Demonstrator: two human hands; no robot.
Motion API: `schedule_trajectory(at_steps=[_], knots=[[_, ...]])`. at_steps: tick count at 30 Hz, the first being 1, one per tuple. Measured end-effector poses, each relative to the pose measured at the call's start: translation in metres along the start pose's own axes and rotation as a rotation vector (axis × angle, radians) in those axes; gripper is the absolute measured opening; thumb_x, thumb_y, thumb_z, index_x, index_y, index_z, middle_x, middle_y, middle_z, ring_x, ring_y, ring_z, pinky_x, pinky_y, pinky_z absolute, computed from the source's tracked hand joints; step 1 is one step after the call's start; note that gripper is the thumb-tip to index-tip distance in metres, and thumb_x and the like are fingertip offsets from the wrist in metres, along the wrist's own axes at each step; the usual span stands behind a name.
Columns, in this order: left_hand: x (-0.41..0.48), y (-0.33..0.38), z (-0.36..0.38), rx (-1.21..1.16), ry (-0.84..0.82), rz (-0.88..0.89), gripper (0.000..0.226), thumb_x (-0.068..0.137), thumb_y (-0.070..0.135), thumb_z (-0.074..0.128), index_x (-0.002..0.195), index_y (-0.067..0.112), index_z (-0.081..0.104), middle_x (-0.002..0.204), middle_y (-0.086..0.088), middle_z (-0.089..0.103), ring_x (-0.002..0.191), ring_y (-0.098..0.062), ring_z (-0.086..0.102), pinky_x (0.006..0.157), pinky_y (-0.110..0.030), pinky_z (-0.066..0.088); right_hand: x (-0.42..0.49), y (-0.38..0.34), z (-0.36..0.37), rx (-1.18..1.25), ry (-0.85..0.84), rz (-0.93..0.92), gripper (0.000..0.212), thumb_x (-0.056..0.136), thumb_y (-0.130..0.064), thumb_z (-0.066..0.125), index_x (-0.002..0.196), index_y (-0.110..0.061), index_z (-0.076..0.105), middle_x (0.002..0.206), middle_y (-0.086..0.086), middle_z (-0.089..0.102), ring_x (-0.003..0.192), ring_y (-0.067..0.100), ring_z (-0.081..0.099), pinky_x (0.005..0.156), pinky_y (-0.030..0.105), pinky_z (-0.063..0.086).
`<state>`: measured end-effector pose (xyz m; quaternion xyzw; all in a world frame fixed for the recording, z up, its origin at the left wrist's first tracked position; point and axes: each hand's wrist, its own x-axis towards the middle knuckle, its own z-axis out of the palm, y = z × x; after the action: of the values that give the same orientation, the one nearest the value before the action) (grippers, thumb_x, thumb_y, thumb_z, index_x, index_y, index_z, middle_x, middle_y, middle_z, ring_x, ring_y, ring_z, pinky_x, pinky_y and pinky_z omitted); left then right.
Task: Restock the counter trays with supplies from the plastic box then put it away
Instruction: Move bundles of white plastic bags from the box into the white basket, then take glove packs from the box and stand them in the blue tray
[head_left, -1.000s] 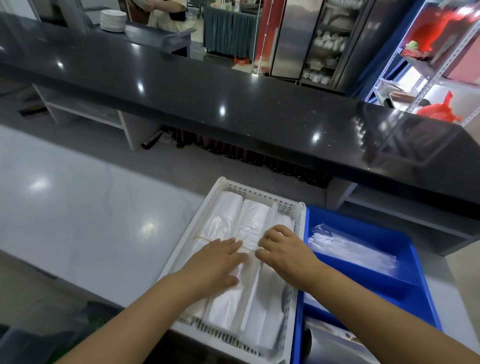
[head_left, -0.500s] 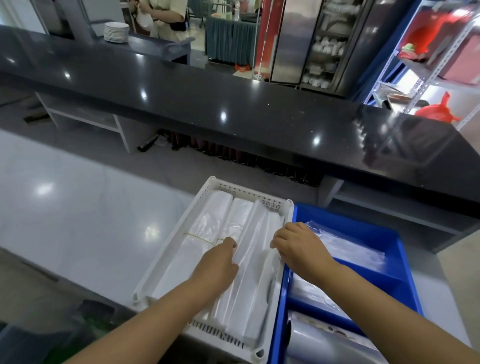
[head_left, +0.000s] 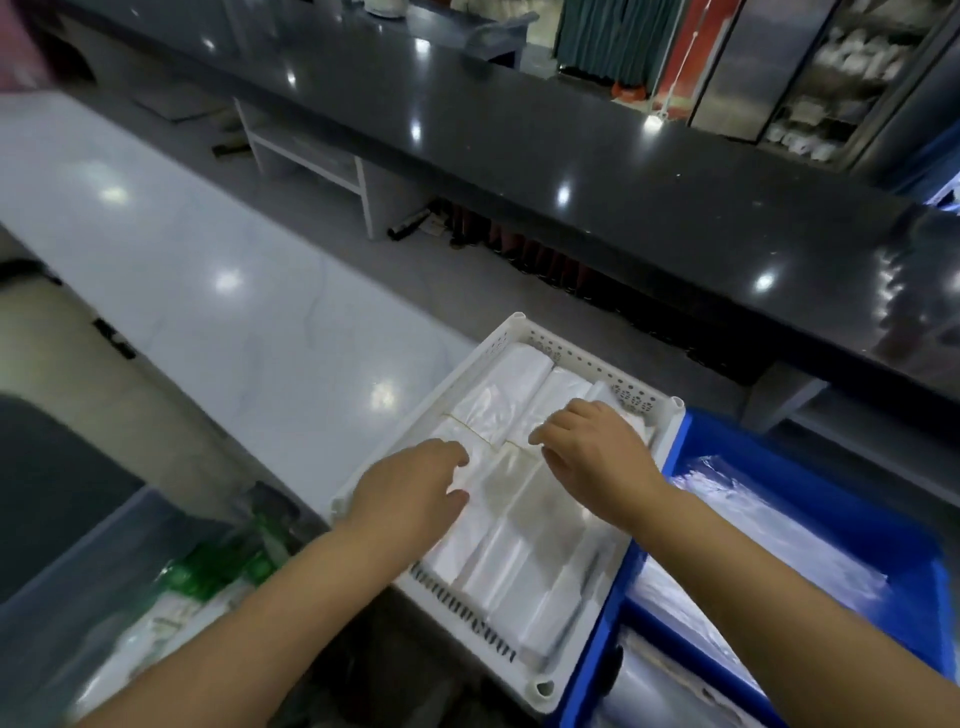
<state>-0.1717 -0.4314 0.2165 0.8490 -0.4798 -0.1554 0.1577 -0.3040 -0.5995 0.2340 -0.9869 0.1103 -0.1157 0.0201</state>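
A white perforated tray (head_left: 576, 358) sits on the pale counter and holds several bundles of white plastic bags (head_left: 519, 384), some tied with rubber bands. My left hand (head_left: 410, 493) lies flat on the left bundle. My right hand (head_left: 597, 452) rests with bent fingers on the right bundles near the tray's far end. Neither hand lifts anything. Right of the white tray stands a blue tray (head_left: 914, 561) with clear plastic bags (head_left: 769, 525). At the lower left is a clear plastic box (head_left: 78, 566) with green and white packs (head_left: 208, 571) inside.
A pale counter top (head_left: 182, 270) stretches to the left. Behind it runs a long black counter (head_left: 519, 135). White shelf units (head_left: 311, 156) stand below the black counter. A glass cabinet with cups (head_left: 831, 73) is at the far right.
The view has swung left and down, bringing the clear plastic box into sight. My right hand moved from the blue tray's edge back onto the bags in the white tray. My left hand stays on the bags.
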Motion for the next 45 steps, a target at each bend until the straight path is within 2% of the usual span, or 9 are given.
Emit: schedule_trajectory(at_steps=[6,9,12,16,20,28,32,38,45], knots=[[-0.036,-0.068,-0.057,0.207,0.104,-0.181,0.031,0.094,0.031,0.042,0.123,0.022,0.051,0.115,0.002,0.059,0.1,-0.018,0.057,0.077,-0.032,0.047,0.052,-0.066,0.003,-0.068,-0.075,-0.165,0.018,0.084,-0.007,0.056,0.096,-0.014,0.069,0.076,0.005,0.07,0.068,0.028,0.062,0.06,0.033,0.049],[-0.07,-0.112,-0.079,0.249,0.189,-0.262,0.023,0.093,0.029,0.045,0.111,0.021,0.057,0.106,0.0,0.062,0.093,-0.019,0.059,0.066,-0.031,0.046,0.077,-0.112,0.004,-0.062,-0.036,-0.277,0.013,0.082,-0.009,0.065,0.093,-0.013,0.07,0.07,0.004,0.07,0.06,0.023,0.064,0.059,0.028,0.052],[-0.114,-0.162,-0.098,0.263,0.275,-0.359,0.017,0.091,0.029,0.048,0.097,0.018,0.061,0.096,0.0,0.064,0.083,-0.019,0.06,0.056,-0.028,0.038,0.103,-0.167,0.011,-0.093,-0.075,-0.377,0.018,0.09,-0.011,0.051,0.096,-0.013,0.067,0.075,0.004,0.069,0.066,0.023,0.062,0.065,0.032,0.053],[-0.181,-0.236,-0.116,0.257,0.344,-0.493,0.016,0.087,0.033,0.053,0.095,0.023,0.061,0.095,0.003,0.064,0.086,-0.02,0.059,0.055,-0.029,0.034,0.133,-0.252,0.024,-0.079,-0.061,-0.498,0.006,0.072,-0.005,0.066,0.071,-0.011,0.065,0.056,0.003,0.059,0.05,0.026,0.052,0.048,0.032,0.046],[-0.242,-0.306,-0.114,0.221,0.314,-0.603,0.016,0.086,0.033,0.052,0.095,0.024,0.06,0.095,0.003,0.064,0.088,-0.022,0.06,0.062,-0.032,0.042,0.155,-0.331,0.056,-0.041,-0.127,-0.567,0.011,0.066,-0.01,0.071,0.064,-0.013,0.061,0.054,0.003,0.058,0.048,0.027,0.053,0.045,0.029,0.043],[-0.304,-0.399,-0.079,0.082,0.217,-0.725,0.021,0.086,0.03,0.052,0.098,0.018,0.063,0.099,-0.001,0.066,0.089,-0.024,0.062,0.067,-0.032,0.049,0.161,-0.364,0.167,-0.04,-0.345,-0.193,0.005,0.081,-0.013,0.061,0.078,-0.009,0.062,0.069,0.011,0.065,0.061,0.033,0.06,0.046,0.029,0.029],[-0.305,-0.413,-0.061,0.024,0.185,-0.749,0.017,0.084,0.026,0.053,0.092,0.018,0.065,0.092,-0.001,0.068,0.083,-0.023,0.062,0.063,-0.03,0.048,0.145,-0.342,0.212,-0.172,-0.586,-0.019,0.014,0.088,-0.012,0.05,0.092,-0.006,0.063,0.093,0.011,0.067,0.083,0.028,0.063,0.055,0.029,0.035],[-0.29,-0.427,-0.039,0.009,0.1,-0.793,0.02,0.087,0.032,0.051,0.101,0.022,0.063,0.091,0.001,0.067,0.082,-0.021,0.062,0.064,-0.03,0.05,0.149,-0.322,0.274,-0.125,-0.756,0.212,0.021,0.093,-0.014,0.048,0.105,-0.01,0.065,0.108,0.011,0.068,0.099,0.027,0.063,0.081,0.033,0.051],[-0.27,-0.437,-0.017,0.005,0.082,-0.829,0.013,0.085,0.031,0.053,0.095,0.027,0.062,0.087,0.004,0.066,0.072,-0.016,0.056,0.054,-0.025,0.04,0.157,-0.332,0.321,-0.061,-0.836,0.26,0.024,0.097,-0.018,0.041,0.102,-0.014,0.064,0.104,0.007,0.069,0.094,0.023,0.065,0.07,0.026,0.046]])
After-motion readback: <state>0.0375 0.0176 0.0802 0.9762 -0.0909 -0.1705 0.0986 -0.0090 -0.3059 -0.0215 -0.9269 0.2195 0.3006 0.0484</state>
